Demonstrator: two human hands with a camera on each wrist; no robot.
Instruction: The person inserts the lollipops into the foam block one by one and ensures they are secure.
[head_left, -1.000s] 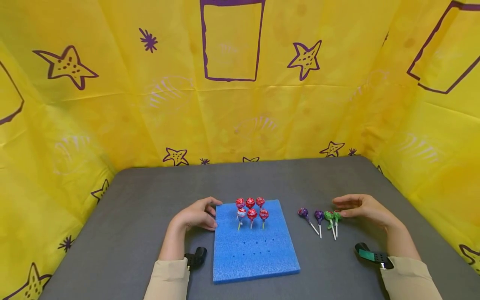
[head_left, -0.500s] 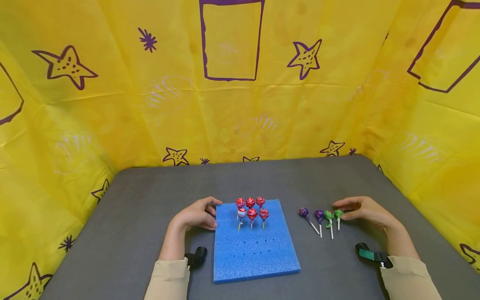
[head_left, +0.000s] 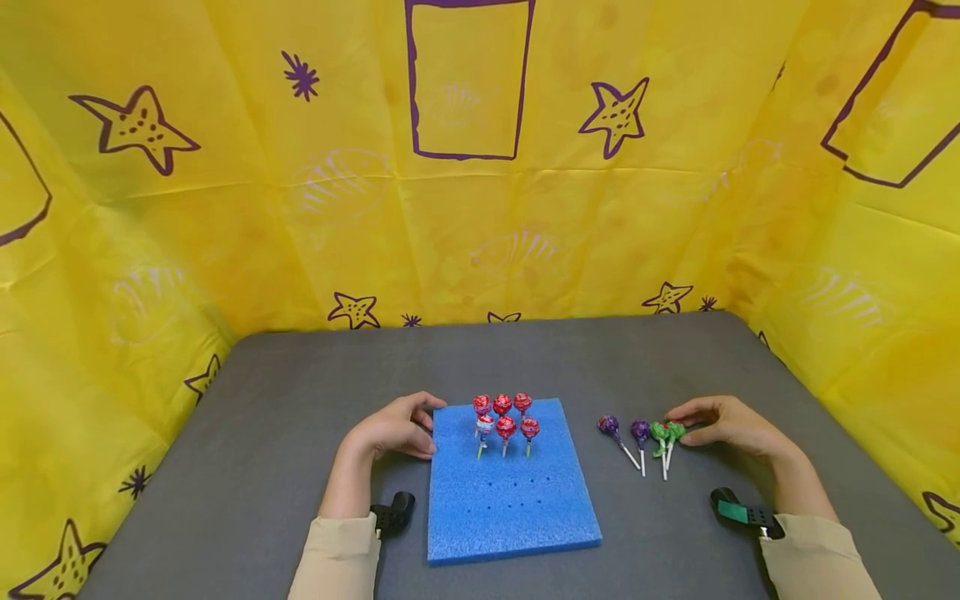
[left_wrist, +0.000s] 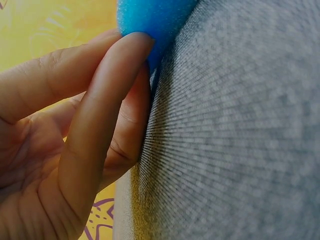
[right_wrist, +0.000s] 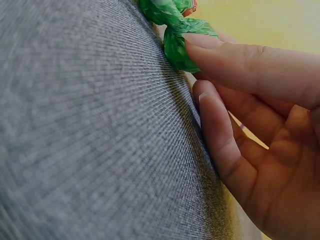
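At the left edge of a blue foam board (head_left: 517,533), my left hand (head_left: 397,427) rests with its fingertips against the side near the back corner. The left wrist view has the thumb (left_wrist: 112,90) right at the foam's edge (left_wrist: 150,20). Farther right, my right hand (head_left: 731,429) pinches the wrapped head of a green lollipop (head_left: 676,431) between thumb and fingers. Close by its left side lies another green lollipop (head_left: 659,431), their heads overlapping in the head view. In the right wrist view the thumb touches the twisted green wrapper (right_wrist: 180,47).
Several red-wrapped lollipops (head_left: 506,427) stand upright in two rows at the board's back, one with a whitish wrapper (head_left: 485,424). Small holes (head_left: 511,506) dot its front half. Two purple lollipops (head_left: 608,426) lie on the grey table (head_left: 330,367). Yellow printed cloth (head_left: 465,208) surrounds the table.
The rightmost green lollipop shifted slightly away from its neighbour, then came back against it, its stick now slanting toward the left. My left hand and the board have stayed put.
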